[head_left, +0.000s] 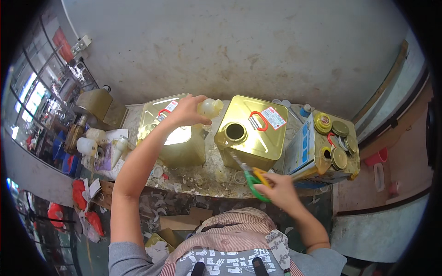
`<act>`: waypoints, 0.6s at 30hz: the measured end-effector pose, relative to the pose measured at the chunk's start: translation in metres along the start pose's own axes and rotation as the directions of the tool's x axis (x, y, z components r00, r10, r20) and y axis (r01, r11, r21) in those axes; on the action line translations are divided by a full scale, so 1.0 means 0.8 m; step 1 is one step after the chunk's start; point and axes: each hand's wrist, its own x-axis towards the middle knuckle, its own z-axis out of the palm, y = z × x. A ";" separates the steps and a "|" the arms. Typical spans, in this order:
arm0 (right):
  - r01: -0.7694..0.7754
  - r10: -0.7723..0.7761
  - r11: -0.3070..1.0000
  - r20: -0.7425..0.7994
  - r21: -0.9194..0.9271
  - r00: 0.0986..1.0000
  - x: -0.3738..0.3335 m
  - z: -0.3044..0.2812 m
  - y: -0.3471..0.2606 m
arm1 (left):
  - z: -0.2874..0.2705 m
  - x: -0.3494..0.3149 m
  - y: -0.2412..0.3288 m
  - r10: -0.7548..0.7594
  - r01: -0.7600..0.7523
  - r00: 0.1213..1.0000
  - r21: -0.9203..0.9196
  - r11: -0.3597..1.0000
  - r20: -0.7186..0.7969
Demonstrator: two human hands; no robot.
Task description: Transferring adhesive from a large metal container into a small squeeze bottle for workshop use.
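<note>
Pink apron (207, 241) faces a yellowish bottle (208, 108) and dark-mouthed tin (251, 138).

Your bottle (209, 108) is smooth, translucent plastic, and your tool (254, 186) has smooth-looking plastic grips. Along the table's back edge, you have the left tin (184, 154) and middle tin (230, 115) in glossy gold metal, while the can (305, 152) toward the right end has a duller, smeared metal top. Your table (202, 177) looks rough and crusted, your apron (216, 239) matt cloth.
</note>
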 end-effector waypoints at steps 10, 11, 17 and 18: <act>0.095 -0.086 0.983 0.061 -0.155 0.994 0.080 0.060 -0.019 | -0.002 -0.028 -0.046 -0.024 0.016 0.997 -0.097 0.995 -0.078; 0.065 -0.052 0.983 0.078 -0.171 0.996 0.083 0.060 -0.022 | 0.000 -0.029 -0.046 -0.026 0.018 0.997 -0.104 0.994 -0.078; -0.064 0.075 0.991 0.087 -0.115 0.993 0.106 0.035 -0.030 | -0.005 -0.040 -0.047 -0.016 0.006 0.998 -0.150 0.989 -0.062; -0.099 0.102 0.994 0.069 -0.044 0.992 0.106 0.031 -0.031 | -0.005 -0.044 -0.048 -0.001 -0.012 0.996 -0.152 0.988 -0.089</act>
